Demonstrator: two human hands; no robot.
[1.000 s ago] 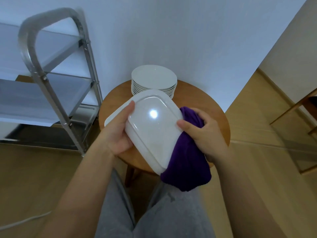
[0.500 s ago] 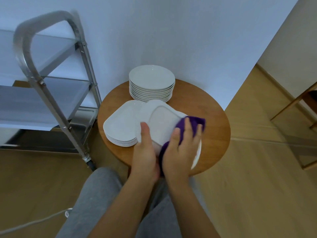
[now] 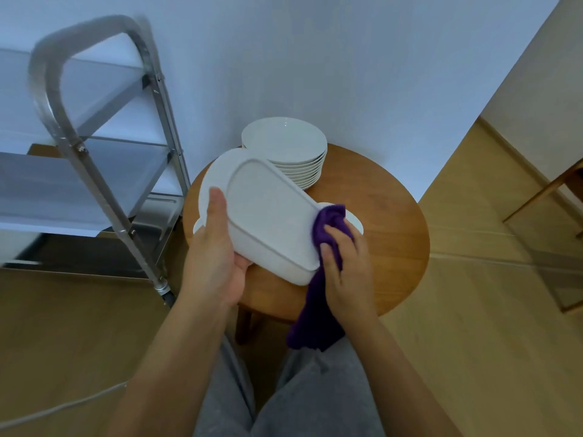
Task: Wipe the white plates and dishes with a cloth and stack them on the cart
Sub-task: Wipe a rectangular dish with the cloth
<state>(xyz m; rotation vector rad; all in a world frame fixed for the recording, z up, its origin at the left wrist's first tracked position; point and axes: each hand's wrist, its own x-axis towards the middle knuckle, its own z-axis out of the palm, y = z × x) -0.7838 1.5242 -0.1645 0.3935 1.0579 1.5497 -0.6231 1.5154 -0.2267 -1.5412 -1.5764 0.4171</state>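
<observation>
My left hand (image 3: pixel 217 250) grips a white rectangular dish (image 3: pixel 268 212) by its near left edge, holding it bottom-up and tilted above the round wooden table (image 3: pixel 388 234). A purple cloth (image 3: pixel 318 294) is held in my right hand (image 3: pixel 347 263), bunched against the dish's right end, with its tail hanging down over the table edge. Under the dish, edges of more white rectangular dishes (image 3: pixel 355 222) show on the table. A stack of round white plates (image 3: pixel 285 146) stands at the back of the table. The metal cart (image 3: pixel 94 171) stands to the left.
The cart's steel handle (image 3: pixel 60 77) and shelves are close to the table's left side, with a caster (image 3: pixel 164 290) on the wooden floor. A white wall runs behind the table. A wooden frame (image 3: pixel 542 190) stands at the right. My grey-trousered legs are below.
The dish was lowered towards the stack and now is lifted and tilted bottom-up again. My right hand with the cloth has shifted from over the dish to its right end.
</observation>
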